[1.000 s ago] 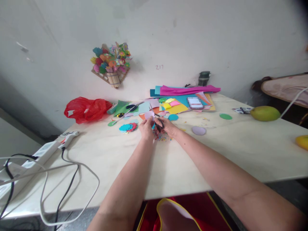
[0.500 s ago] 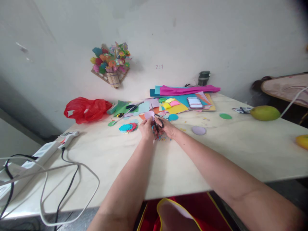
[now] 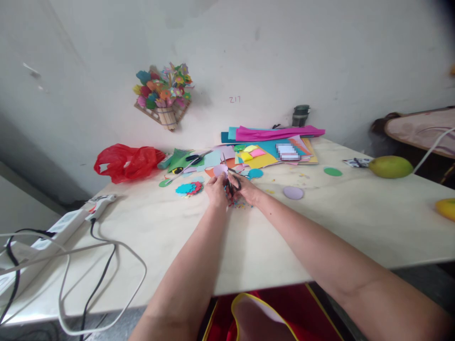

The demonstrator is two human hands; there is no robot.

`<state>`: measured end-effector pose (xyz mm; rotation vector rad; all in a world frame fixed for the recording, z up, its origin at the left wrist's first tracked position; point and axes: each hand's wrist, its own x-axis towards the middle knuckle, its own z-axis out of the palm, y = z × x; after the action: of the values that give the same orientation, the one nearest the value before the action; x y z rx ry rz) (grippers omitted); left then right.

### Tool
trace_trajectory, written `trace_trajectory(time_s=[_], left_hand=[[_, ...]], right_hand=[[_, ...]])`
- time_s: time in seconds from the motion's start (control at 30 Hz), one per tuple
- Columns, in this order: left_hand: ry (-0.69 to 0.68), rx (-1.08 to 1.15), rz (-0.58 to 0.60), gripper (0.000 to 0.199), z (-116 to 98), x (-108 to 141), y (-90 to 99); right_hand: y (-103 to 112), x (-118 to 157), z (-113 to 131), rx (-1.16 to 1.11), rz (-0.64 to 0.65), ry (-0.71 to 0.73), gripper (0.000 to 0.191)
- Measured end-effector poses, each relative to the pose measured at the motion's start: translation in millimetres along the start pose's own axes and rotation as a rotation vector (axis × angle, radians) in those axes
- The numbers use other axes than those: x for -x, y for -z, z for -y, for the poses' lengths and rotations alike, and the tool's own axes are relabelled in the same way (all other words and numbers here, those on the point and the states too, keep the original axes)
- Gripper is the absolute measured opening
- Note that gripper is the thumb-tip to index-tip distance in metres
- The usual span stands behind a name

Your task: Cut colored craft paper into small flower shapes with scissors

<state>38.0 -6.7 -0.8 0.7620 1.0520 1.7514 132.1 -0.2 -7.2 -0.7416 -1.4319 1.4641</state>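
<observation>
Near the middle of the table, my left hand (image 3: 216,189) is closed on a lilac paper piece (image 3: 220,171). My right hand (image 3: 246,186) is wrapped round black-handled scissors (image 3: 233,184), whose blades point up and away, right beside the lilac paper. Small colourful scraps (image 3: 242,206) lie under and beside the hands. To the left rest scalloped blue paper pieces (image 3: 186,190) over a red one (image 3: 196,187). A blue paper disc (image 3: 255,173) is just beyond my right hand, and a lilac disc (image 3: 293,192) lies farther right.
Coloured sheets (image 3: 266,161) and a second pair of scissors (image 3: 194,159) lie behind the hands. A red plastic bag (image 3: 126,163) and a power strip (image 3: 64,225) with loose cables are on the left. A green mango (image 3: 391,167) sits at right.
The scissor handles in my right hand have shifted slightly. Both hands otherwise stay in the same place, with the lilac paper still held.
</observation>
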Motion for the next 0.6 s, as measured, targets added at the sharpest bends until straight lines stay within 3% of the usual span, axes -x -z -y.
trace_trajectory(time_s=[0.6], left_hand=[[-0.024,0.007,0.028,0.023,0.8,1.3,-0.5]], right_hand=[[-5.0,0.5,4.2,0.072,-0.046,0.021,0.042]])
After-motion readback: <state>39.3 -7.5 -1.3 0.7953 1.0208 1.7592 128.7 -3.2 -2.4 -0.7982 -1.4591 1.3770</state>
